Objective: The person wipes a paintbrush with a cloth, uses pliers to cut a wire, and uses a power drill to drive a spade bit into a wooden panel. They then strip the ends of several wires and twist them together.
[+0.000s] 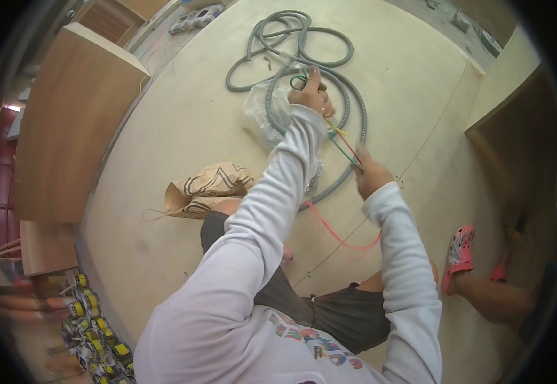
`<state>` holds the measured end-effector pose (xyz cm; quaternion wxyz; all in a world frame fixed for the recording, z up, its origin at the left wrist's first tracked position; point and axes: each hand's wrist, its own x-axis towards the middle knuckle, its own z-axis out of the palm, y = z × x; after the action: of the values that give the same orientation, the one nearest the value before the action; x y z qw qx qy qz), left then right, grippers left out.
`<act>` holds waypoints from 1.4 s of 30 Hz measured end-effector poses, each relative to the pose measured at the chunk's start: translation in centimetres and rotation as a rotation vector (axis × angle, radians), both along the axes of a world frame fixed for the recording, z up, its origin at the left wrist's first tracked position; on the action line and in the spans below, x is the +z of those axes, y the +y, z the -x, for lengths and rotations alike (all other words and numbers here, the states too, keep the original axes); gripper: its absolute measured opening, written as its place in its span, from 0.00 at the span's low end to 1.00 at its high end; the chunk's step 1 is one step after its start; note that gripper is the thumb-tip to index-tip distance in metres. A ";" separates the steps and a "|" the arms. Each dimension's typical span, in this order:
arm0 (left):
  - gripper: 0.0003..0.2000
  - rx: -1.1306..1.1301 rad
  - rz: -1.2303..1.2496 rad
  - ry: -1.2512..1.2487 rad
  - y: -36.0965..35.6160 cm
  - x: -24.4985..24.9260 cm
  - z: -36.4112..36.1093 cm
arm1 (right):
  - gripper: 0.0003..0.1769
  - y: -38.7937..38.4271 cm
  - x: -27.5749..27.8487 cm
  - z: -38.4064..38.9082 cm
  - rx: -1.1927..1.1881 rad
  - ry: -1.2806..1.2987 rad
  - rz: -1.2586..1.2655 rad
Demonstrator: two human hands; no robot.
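Note:
My left hand (313, 95) is closed on thin coloured wires at the near side of a grey corrugated conduit (363, 115), which lies in loose loops on the pale board. Lower and to the right, my right hand (373, 174) grips the other part of the green, red and yellow wires (344, 146), stretched between both hands. A pink wire (336, 238) curves below my right hand. Under my left forearm lies a clear plastic bag (267, 109), partly hidden. The fingertips of both hands are hard to make out.
A crumpled brown patterned bag (211, 185) lies left of my forearm. At the right is another person's leg in a pink clog (461, 251). A wooden panel (77, 121) stands at the left, with several yellow-and-black items (99, 323) below. A wooden cabinet edge (505, 86) is at the upper right.

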<state>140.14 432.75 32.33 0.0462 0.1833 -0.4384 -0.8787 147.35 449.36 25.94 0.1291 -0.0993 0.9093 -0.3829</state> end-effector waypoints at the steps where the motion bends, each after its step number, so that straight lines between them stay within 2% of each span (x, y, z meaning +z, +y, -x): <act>1: 0.15 0.001 0.196 0.006 -0.8 0.5 -0.3 | 0.22 1.5 -0.8 0.9 0.113 0.096 -0.044; 2: 0.17 0.025 0.432 -0.069 -1.0 -0.5 0.0 | 0.14 2.0 -0.6 1.4 0.225 0.190 -0.088; 4: 0.21 -0.214 1.101 0.004 -0.7 -3.2 -0.3 | 0.12 3.0 2.2 2.1 0.147 0.149 -0.147; 5: 0.23 -0.384 1.261 0.080 0.1 -3.4 -1.2 | 0.14 3.3 3.4 2.4 0.068 0.099 -0.196; 6: 0.26 -0.558 1.418 0.161 1.0 -3.8 -2.2 | 0.14 3.6 3.2 2.9 0.005 0.171 -0.213; 8: 0.25 -0.969 1.355 0.144 2.8 -3.5 -4.3 | 0.14 3.3 3.1 3.6 -0.010 0.220 -0.184; 9: 0.25 -0.971 1.348 0.150 3.0 -3.9 -4.3 | 0.14 3.2 3.0 3.9 -0.014 0.265 -0.146; 11: 0.21 -1.116 1.116 -0.020 2.9 -4.4 -4.7 | 0.13 3.1 2.8 4.0 -0.005 0.250 -0.169; 12: 0.19 -1.135 1.219 -0.029 2.8 -4.6 -4.2 | 0.13 3.0 2.9 4.0 -0.018 0.199 -0.114; 13: 0.19 -1.146 1.201 -0.031 2.7 -4.1 -4.3 | 0.13 3.2 2.8 4.0 -0.031 0.146 -0.063; 15: 0.19 -0.950 0.938 -0.140 2.1 -3.3 -4.0 | 0.13 4.2 2.7 4.8 0.010 0.132 0.000; 17: 0.22 -0.710 0.953 -0.194 0.8 -7.4 -1.7 | 0.10 5.2 2.5 4.6 -0.141 0.436 0.288; 18: 0.25 -0.776 1.164 0.190 -1.3 -12.0 0.8 | 0.10 5.9 1.8 4.7 -0.170 0.422 0.260; 19: 0.26 -0.705 0.429 0.226 -2.3 -12.1 0.9 | 0.08 6.3 0.7 5.0 -0.108 0.485 0.244; 20: 0.23 -0.531 0.169 -0.077 -1.3 -9.5 0.6 | 0.07 6.4 -0.1 4.8 -0.043 0.551 0.230; 22: 0.21 -0.300 -0.104 -0.072 1.2 -5.7 -0.2 | 0.06 3.8 -0.5 3.2 0.104 0.480 0.144; 23: 0.21 -0.323 -0.108 -0.077 1.9 -4.9 -0.5 | 0.09 2.4 -0.2 2.6 0.130 0.438 -0.009; 24: 0.19 -0.375 -0.216 0.041 2.2 -4.2 -0.7 | 0.12 1.2 0.1 1.9 -0.047 0.249 -0.039; 25: 0.18 -0.425 -0.326 0.163 2.3 -3.9 -0.5 | 0.12 1.0 0.1 2.0 -0.068 0.252 -0.048; 27: 0.17 -0.387 -0.346 0.121 0.9 -4.6 0.3 | 0.12 1.3 -1.0 2.4 -0.192 -0.002 0.119; 29: 0.14 -0.430 -0.476 0.159 1.1 -4.0 0.3 | 0.10 2.1 -3.0 3.2 -0.144 0.022 0.028; 31: 0.12 -0.487 -0.427 0.176 2.6 -3.2 -0.8 | 0.10 1.8 -3.5 2.7 0.223 -0.147 -0.487; 32: 0.12 -0.589 -0.478 0.217 3.0 -3.1 -1.1 | 0.10 1.2 -4.5 2.7 0.204 -0.162 -0.489; 33: 0.13 -0.688 -0.527 0.261 3.3 -2.9 -1.5 | 0.11 0.5 -5.7 2.8 0.325 -0.189 -0.524; 34: 0.11 -0.677 -0.482 0.257 3.7 -2.2 -2.1 | 0.12 0.1 -5.6 2.7 0.450 -0.213 -0.553; 35: 0.11 -0.686 -0.483 0.248 3.3 -2.5 -2.1 | 0.12 0.2 -5.3 2.5 0.442 -0.221 -0.548; 37: 0.08 -0.953 -0.848 0.305 2.3 -2.5 -1.7 | 0.13 0.6 -4.3 2.5 0.443 -0.277 -0.308; 38: 0.06 -1.020 -0.928 0.323 2.4 -2.3 -1.8 | 0.13 1.0 -4.0 2.7 0.444 -0.277 -0.309; 39: 0.06 -1.018 -0.929 0.324 2.5 -2.0 -1.8 | 0.14 1.6 -3.7 2.8 0.458 -0.297 -0.318; 40: 0.08 -0.914 -0.791 0.324 2.6 -1.8 -1.9 | 0.14 2.1 -3.7 3.1 0.472 -0.318 -0.326; 41: 0.09 -0.810 -0.652 0.322 2.7 -1.6 -1.8 | 0.14 2.4 -5.6 3.9 0.198 -0.240 -0.364; 42: 0.09 -0.810 -0.652 0.323 2.6 -1.5 -1.7 | 0.15 2.7 -7.5 4.4 -0.076 -0.159 -0.398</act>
<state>141.88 435.36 30.82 -0.2888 -0.1327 -0.1662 -0.9335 142.94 452.04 18.40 0.2029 -0.0070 0.9570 -0.2073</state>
